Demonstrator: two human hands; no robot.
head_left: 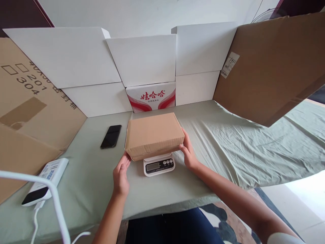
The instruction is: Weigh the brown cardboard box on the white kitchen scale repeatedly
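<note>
Nearest the camera, at 6 o'clock: dark blue trousered legs (172, 225), two bare forearms rising from them.

Left hand (120, 176), one: at 7 o'clock of the box, fingers straight and spread apart, tips laid against the box's near-left corner; nothing is clasped.

Right hand (188, 152), one: at 4 o'clock of the box, fingers pressed flat to its right end wall. It is seated further along the box than the left.

Kitchen scale (159, 164), one: white, its display and buttons facing the camera, its platform covered by the box.

Cardboard box (153, 135), one: brown, closed, resting on the scale between the two hands, long axis running 9 to 3 o'clock.

Worktop (223, 145), one: covered in creased green cloth.

Black phone (111, 136), one: flat, at 9 o'clock of the box, well apart.

White power bank (45, 181), one: at 8 o'clock, cabled.

Red-printed carton (151, 96), one: upright at 12 o'clock, just beyond the box.

White panels (142, 59) and brown cardboard sheets (274, 64), several: the count cannot be settled.
</note>
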